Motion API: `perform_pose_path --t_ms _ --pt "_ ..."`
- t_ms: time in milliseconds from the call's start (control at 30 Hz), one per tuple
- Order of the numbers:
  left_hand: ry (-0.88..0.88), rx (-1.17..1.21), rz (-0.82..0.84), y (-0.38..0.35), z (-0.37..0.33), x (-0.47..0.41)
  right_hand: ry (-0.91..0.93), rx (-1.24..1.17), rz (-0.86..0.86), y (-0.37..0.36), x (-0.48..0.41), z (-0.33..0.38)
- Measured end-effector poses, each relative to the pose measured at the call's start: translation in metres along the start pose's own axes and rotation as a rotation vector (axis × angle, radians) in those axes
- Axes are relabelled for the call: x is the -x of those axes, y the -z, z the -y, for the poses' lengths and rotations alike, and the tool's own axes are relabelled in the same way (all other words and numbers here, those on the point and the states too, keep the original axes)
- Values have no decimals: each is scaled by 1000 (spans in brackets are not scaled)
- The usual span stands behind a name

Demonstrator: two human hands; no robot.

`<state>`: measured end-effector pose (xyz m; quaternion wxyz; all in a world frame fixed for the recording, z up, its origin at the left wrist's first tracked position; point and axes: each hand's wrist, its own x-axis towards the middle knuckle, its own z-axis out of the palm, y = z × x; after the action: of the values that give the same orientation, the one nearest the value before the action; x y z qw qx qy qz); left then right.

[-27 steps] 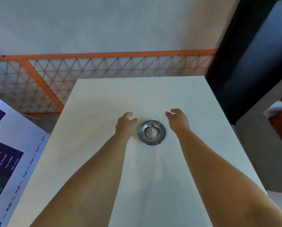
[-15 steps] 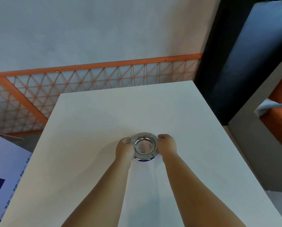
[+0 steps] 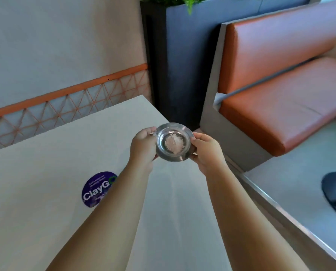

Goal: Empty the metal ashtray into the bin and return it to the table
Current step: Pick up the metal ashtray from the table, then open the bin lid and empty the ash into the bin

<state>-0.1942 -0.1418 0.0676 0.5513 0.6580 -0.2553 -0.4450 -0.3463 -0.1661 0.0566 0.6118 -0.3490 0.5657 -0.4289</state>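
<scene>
Steel ashtray (image 3: 174, 142), lifted off the table (image 3: 46, 173), was clamped between left hand (image 3: 143, 146) and right hand (image 3: 207, 151), ash seemingly inside; no bin showed, unless at 4 o'clock.

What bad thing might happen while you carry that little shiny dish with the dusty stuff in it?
The ash pile lies loose in the shallow metal ashtray, so a tilt could spill it onto the white table or floor. The left hand and right hand grip only the thin rim, so it might slip. No bin is in view, so the carry may be long.
</scene>
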Motion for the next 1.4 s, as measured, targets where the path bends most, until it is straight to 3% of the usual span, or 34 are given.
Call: perform_pose_path --t_ms 367,500,633,700,900,1167,1233,1400 --pt "3 -238 429 -267 74 78 36 -114 -405 286 -1 -11" --pt "56 -335 428 -348 147 100 -31 -113 -455 383 -18 -63" --pt "128 -330 303 -405 233 101 -115 -120 -445 459 -43 -133" --pt "131 -369 207 -415 279 93 -147 -108 -428 486 -55 -171" --pt "15 -931 50 -381 411 41 -256 -76 -340 512 -103 -293" --pt "82 -1403 288 -368 536 -8 -326 -21 -234 491 -160 -402" --pt "14 -1439 272 -366 550 -11 -345 -1 -216 490 -166 -415" --pt "-333 -1698 50 -367 562 -1 -354 112 -181 497 -171 -423"
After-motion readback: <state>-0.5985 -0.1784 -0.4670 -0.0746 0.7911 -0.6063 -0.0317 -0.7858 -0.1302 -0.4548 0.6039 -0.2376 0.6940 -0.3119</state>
